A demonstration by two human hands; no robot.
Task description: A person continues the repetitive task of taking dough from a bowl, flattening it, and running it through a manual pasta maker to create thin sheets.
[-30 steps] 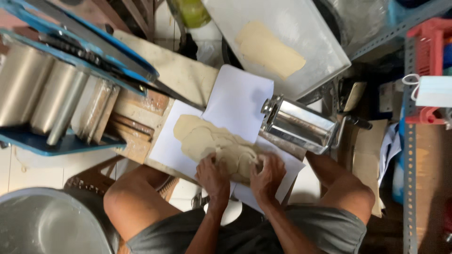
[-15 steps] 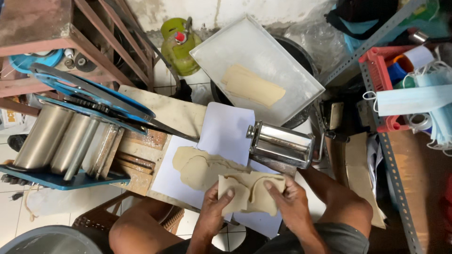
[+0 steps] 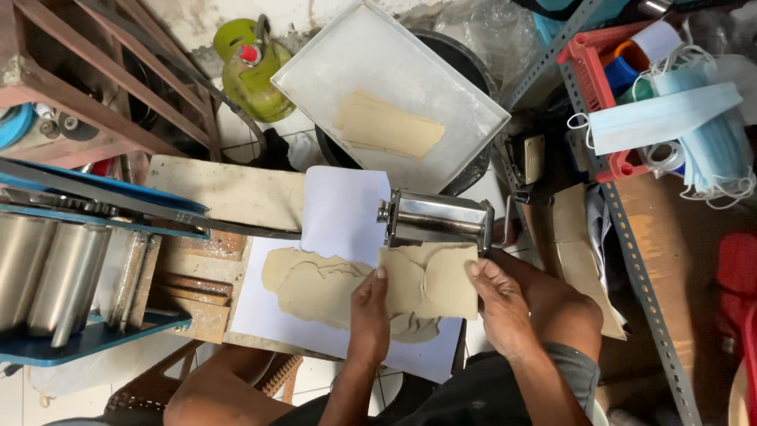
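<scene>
Both my hands hold up a folded beige dough sheet (image 3: pixel 430 282) just in front of a small steel roller machine (image 3: pixel 438 220). My left hand (image 3: pixel 369 309) grips the sheet's left edge and my right hand (image 3: pixel 495 304) grips its right edge. Under and to the left of it, more torn dough pieces (image 3: pixel 311 285) lie on a white sheet of paper (image 3: pixel 343 209). Behind the machine a tilted metal tray (image 3: pixel 398 67) carries a stack of flat dough strips (image 3: pixel 388 126).
A large blue-framed roller machine (image 3: pixel 67 260) with steel cylinders stands at the left. A green gas cylinder (image 3: pixel 248 67) sits at the back. At the right, a metal shelf rail (image 3: pixel 639 268) holds a red basket (image 3: pixel 607 71) and blue face masks (image 3: pixel 670 114).
My hands lifted the dough off the paper, folded it and brought it up to the small roller machine. The camera view tilted toward the back.
</scene>
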